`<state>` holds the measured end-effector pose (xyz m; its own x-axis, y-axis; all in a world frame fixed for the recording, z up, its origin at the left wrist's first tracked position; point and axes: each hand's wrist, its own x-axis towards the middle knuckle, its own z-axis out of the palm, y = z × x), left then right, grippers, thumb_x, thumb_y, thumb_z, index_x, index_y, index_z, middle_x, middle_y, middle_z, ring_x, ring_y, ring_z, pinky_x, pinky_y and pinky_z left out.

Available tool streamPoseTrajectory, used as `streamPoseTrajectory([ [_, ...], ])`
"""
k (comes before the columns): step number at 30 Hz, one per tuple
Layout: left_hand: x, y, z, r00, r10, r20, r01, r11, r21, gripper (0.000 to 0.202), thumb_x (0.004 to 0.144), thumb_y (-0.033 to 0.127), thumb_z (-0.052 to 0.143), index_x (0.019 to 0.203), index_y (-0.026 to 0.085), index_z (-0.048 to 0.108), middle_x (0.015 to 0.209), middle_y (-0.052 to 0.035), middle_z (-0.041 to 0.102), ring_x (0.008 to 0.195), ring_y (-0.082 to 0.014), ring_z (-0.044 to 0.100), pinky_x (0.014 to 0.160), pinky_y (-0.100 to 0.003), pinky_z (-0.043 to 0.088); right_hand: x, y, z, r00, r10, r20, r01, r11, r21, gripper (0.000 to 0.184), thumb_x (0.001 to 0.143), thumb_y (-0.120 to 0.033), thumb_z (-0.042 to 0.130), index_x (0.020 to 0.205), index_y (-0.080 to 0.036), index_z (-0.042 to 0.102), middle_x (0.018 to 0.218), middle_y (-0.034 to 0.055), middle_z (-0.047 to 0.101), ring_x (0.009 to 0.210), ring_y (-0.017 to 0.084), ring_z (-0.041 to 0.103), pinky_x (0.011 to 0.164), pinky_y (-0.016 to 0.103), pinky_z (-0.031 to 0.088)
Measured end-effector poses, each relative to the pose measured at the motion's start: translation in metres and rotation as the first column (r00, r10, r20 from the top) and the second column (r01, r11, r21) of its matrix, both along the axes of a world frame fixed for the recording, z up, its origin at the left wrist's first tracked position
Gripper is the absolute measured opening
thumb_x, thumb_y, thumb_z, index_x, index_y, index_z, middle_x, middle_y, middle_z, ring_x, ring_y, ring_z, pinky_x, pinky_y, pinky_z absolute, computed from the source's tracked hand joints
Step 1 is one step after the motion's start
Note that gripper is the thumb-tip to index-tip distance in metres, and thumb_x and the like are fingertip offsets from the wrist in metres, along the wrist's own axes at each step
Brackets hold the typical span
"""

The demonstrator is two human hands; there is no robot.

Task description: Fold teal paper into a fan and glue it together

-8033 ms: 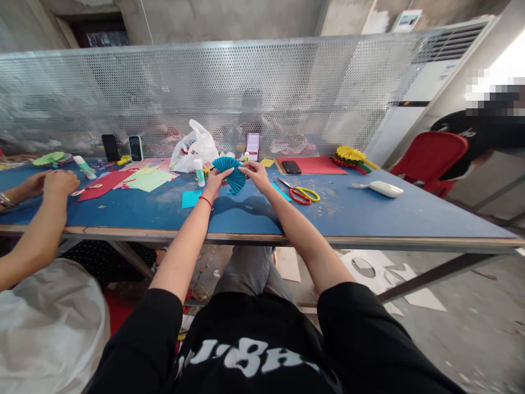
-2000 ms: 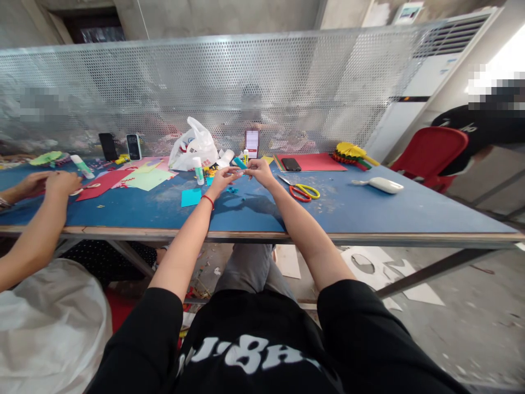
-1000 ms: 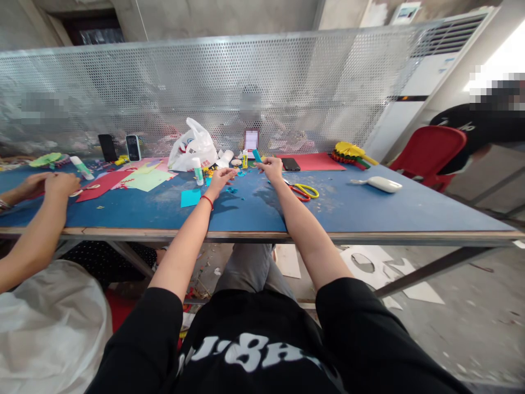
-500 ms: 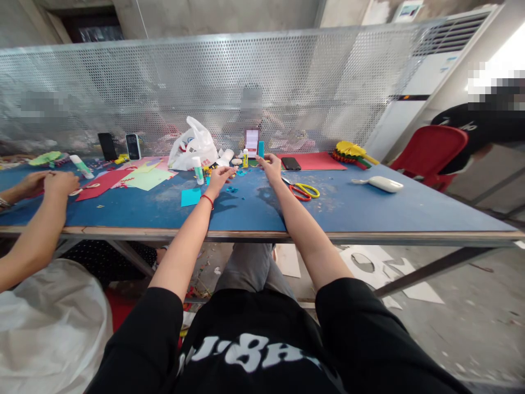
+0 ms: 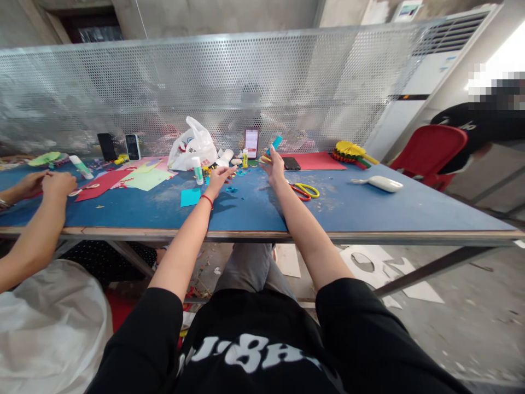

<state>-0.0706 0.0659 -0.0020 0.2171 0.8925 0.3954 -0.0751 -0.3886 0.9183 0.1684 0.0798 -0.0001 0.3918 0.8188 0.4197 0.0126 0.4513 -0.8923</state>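
Teal folded paper (image 5: 276, 143) sits pinched at the fingertips of the right hand (image 5: 274, 166), raised and tilted just above the far edge of the blue table (image 5: 369, 210), about mid-length. The other fingers are spread loose. Left hand (image 5: 217, 178) lies low over the table beside it, fingers stretched forward and slack, nothing visibly gripped. Its tips are near small teal scraps (image 5: 232, 189).

- Teal paper square (image 5: 190, 197) lies flat just left of the left wrist.
- Glue stick (image 5: 197, 170) stands upright beyond that, white plastic bag (image 5: 194, 145) behind it at the far edge.
- Scissors (image 5: 302, 190) with red and yellow handles lie just right of the right forearm.
- Black phone (image 5: 291, 163) rests on a red sheet (image 5: 318, 161) by the far edge.
- A co-worker's hands (image 5: 57, 183) are at the left end, well apart.
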Motion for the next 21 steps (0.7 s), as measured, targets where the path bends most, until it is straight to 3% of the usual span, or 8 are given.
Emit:
streamPoseTrajectory([
  [3, 0.0, 0.0, 0.0, 1.0, 0.003, -0.012, -0.003, 1.0, -0.007, 0.044, 0.074, 0.057, 0.085, 0.08, 0.014, 0.078, 0.079, -0.0057, 0.071, 0.066, -0.012, 0.059, 0.054, -0.02, 0.046, 0.001, -0.001, 0.0, 0.986, 0.05, -0.156, -0.047, 0.999, 0.023, 0.078, 0.084, -0.086, 0.052, 0.122, -0.019, 0.065, 0.118, 0.0147, 0.071, 0.107, 0.026, 0.072, 0.084, 0.037, 0.061],
  [8, 0.001, 0.0, 0.0, 0.999, -0.002, -0.041, 0.001, 1.0, -0.021, 0.041, 0.077, 0.054, 0.084, 0.085, 0.014, 0.08, 0.084, -0.0063, 0.073, 0.068, -0.0124, 0.061, 0.055, -0.02, 0.047, -0.002, -0.004, 0.002, 0.876, 0.04, -0.481, -0.037, 0.999, 0.015, 0.041, 0.089, -0.059, 0.069, 0.103, -0.021, 0.069, 0.114, 0.0071, 0.074, 0.097, 0.016, 0.072, 0.082, 0.029, 0.061],
  [16, 0.001, 0.0, 0.0, 1.0, -0.008, -0.027, 0.007, 0.999, -0.033, 0.044, 0.074, 0.057, 0.085, 0.085, 0.014, 0.08, 0.081, -0.0061, 0.072, 0.066, -0.0123, 0.06, 0.055, -0.02, 0.047, -0.002, -0.008, 0.006, 0.874, -0.048, -0.483, 0.049, 0.999, -0.011, 0.02, 0.091, -0.037, 0.073, 0.093, -0.017, 0.067, 0.099, 0.006, 0.077, 0.087, 0.013, 0.07, 0.078, 0.027, 0.06],
  [21, 0.001, 0.0, 0.0, 1.0, -0.009, -0.024, 0.008, 1.0, -0.028, 0.049, 0.071, 0.061, 0.086, 0.083, 0.013, 0.08, 0.08, -0.0063, 0.071, 0.065, -0.0124, 0.06, 0.055, -0.021, 0.047, -0.001, -0.011, 0.009, 0.861, -0.067, -0.505, 0.067, 0.998, -0.017, 0.019, 0.091, -0.035, 0.075, 0.087, -0.019, 0.066, 0.1, 0.0061, 0.077, 0.083, 0.011, 0.069, 0.078, 0.024, 0.06],
])
